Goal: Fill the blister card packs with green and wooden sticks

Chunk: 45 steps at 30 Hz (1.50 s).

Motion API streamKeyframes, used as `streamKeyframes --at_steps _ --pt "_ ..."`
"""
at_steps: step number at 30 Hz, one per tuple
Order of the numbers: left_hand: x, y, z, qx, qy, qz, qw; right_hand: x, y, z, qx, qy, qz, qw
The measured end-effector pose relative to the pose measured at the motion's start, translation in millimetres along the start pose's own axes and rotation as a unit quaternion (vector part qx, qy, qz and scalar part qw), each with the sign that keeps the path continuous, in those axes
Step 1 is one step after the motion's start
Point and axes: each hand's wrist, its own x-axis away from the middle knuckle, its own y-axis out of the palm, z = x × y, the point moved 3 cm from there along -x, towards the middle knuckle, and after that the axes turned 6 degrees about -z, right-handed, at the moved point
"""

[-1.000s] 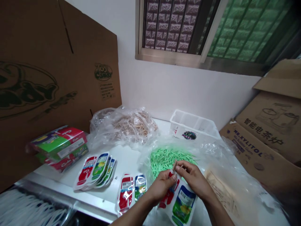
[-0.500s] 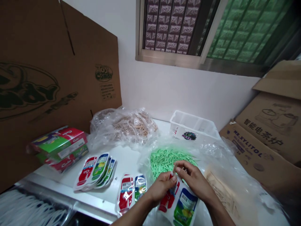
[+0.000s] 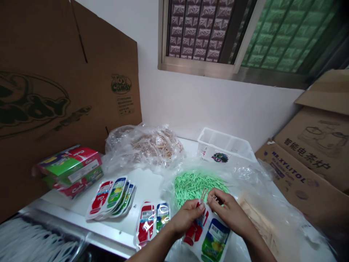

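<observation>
My left hand pinches the top edge of a red and green blister pack near the table's front. Thin brownish sticks poke up from the pack's top by my left thumb. Close beside it, my right hand is closed round several more short sticks, its fingertips at the pack's upper edge. Behind both hands lies a heap of green sticks on clear plastic. Another pack lies to the left of my left forearm, and a fanned stack of packs is farther left.
A plastic bag of brown sticks and a white basket stand at the back. Boxed packs sit left by a large carton. Cartons stand right, near a bag of pale sticks.
My right fingers have moved slightly right, away from the thin sticks at the pack's top, which now show more fully. The pack stays in my left hand.
</observation>
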Motion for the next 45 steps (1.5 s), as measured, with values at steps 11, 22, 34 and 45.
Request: streamKeyframes --at_steps 11,22,34,45 --pt "2.6 -8.6 6.7 -0.156 -0.020 0.008 0.988 -3.1 -4.3 -9.3 -0.049 -0.021 0.045 0.998" --pt "12.7 3.3 44.4 -0.331 0.085 0.012 0.940 -0.7 -19.8 -25.1 -0.073 -0.106 0.184 0.975" --pt "23.7 -29.3 75.8 -0.252 0.139 0.117 0.951 -7.8 1.8 20.4 -0.082 -0.070 0.050 0.993" --pt "53.5 -39.7 87.8 -0.232 0.177 0.145 0.945 -23.1 25.5 -1.5 -0.082 -0.175 0.121 0.974"
